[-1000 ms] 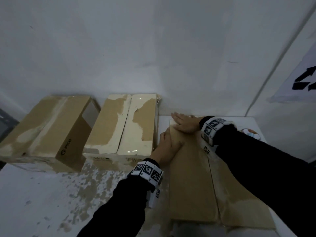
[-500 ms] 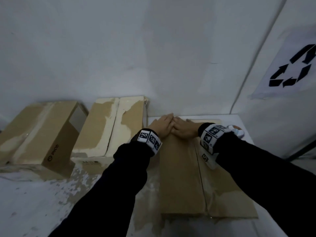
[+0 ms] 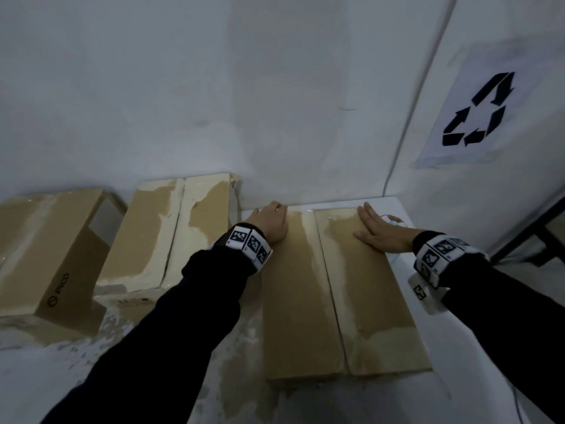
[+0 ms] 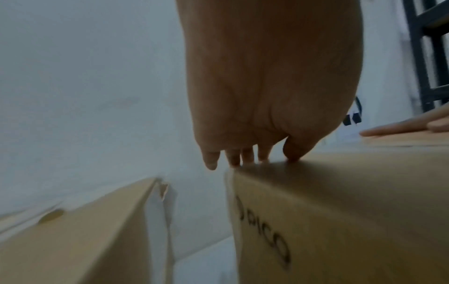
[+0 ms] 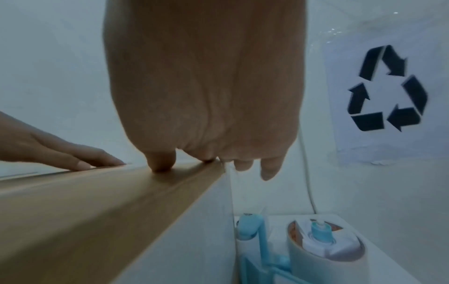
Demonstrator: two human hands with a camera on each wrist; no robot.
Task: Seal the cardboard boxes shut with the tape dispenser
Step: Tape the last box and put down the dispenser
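Note:
A closed cardboard box (image 3: 336, 289) lies on the white table (image 3: 397, 203), its two top flaps meeting at a centre seam. My left hand (image 3: 272, 221) presses flat on the far left corner of the box top (image 4: 340, 173), fingers straight. My right hand (image 3: 376, 231) rests flat on the far right of the box top (image 5: 97, 192), fingertips reaching past its edge. The blue tape dispenser (image 5: 291, 247) with a roll of tape sits on the table to the right of the box, below my right hand. In the head view only a bit of the dispenser (image 3: 394, 220) shows.
Two more cardboard boxes stand on the left: one with torn pale patches (image 3: 171, 234) next to the pressed box, and one with a printed logo (image 3: 52, 255) farther left. A wall rises just behind. A recycling sign (image 3: 477, 111) hangs at the right. A dark shelf frame (image 3: 526, 240) stands far right.
My hands were together at the far middle of the box top; they have slid apart, the left to the left corner, the right to the right edge.

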